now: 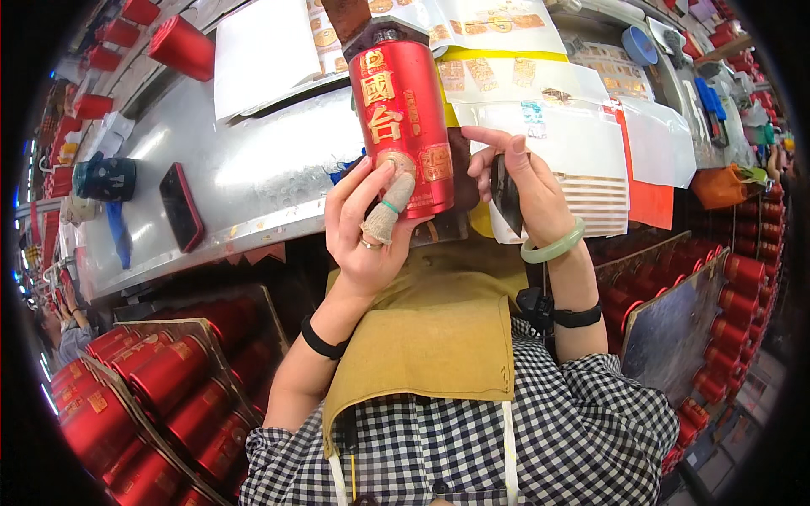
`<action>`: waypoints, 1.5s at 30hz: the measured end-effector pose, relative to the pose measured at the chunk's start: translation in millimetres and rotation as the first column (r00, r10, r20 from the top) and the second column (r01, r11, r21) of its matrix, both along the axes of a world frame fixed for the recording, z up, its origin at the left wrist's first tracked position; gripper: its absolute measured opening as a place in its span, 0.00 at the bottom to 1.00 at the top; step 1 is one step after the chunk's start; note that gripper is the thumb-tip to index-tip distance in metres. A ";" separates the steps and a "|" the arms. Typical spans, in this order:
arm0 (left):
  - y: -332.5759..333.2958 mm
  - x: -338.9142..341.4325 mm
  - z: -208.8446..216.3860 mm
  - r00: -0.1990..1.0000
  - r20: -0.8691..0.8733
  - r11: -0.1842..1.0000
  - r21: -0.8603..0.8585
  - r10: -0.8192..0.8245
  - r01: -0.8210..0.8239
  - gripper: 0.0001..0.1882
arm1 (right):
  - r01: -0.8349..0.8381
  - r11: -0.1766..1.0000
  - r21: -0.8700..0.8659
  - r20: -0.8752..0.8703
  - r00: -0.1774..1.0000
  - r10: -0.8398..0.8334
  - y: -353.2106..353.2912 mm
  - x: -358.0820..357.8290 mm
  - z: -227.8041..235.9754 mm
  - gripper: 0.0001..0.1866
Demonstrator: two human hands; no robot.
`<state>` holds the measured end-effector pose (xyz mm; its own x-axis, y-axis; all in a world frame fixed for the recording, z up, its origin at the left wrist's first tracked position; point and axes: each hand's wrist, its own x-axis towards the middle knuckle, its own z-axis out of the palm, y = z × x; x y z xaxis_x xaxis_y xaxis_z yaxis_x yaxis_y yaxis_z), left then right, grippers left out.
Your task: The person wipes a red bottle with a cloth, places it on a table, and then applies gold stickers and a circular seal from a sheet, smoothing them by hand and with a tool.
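A red bottle [409,110] with gold lettering and a dark neck stands tilted in front of me. My left hand [363,223] is wrapped round its lower part. A knitted cover with a green band sits on one finger of that hand and presses on the bottle's front. Just right of the bottle, my right hand [536,185] holds a dark, flat, pointed tool [506,198] in its curled fingers. The tool's exact kind cannot be made out. The right index finger reaches toward the bottle's side, and I cannot tell whether it touches.
Sheets of gold decals [498,76] lie beyond the bottle, with a striped sheet [591,202] nearer on the right. A phone [181,207] rests on the metal table [270,169]. Racks of red bottles [173,371] flank me on both sides. A blue bowl [639,45] stands far right.
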<state>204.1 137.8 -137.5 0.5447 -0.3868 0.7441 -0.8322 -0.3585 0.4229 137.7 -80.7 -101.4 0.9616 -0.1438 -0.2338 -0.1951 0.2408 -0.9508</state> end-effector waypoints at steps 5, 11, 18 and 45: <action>-11.7 -9.5 20.0 0.991 0.010 0.959 0.253 0.131 -0.129 0.28 | 0.066 0.997 0.036 0.045 0.997 -0.068 6.2 4.7 7.1 0.34; -3.0 8.4 18.7 0.994 0.095 0.981 0.190 -0.049 0.030 0.29 | -0.002 0.960 -0.282 0.083 0.996 0.027 -5.8 8.3 13.1 0.30; -8.4 6.6 25.9 1.000 0.016 0.984 0.176 0.002 -0.005 0.39 | 0.382 0.688 -0.617 0.440 0.892 -0.101 1.4 25.0 28.7 0.19; 10.8 16.4 16.9 0.871 -0.474 0.990 -0.015 -0.128 0.137 0.54 | 0.354 0.482 -0.802 0.598 0.493 0.633 27.3 4.0 31.2 0.15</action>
<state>220.5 148.6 -120.5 0.7720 -0.4914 0.4031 -0.5751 -0.2701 0.7723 141.8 -53.4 -70.2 0.6088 0.3972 0.6868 0.7450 -0.5837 -0.3229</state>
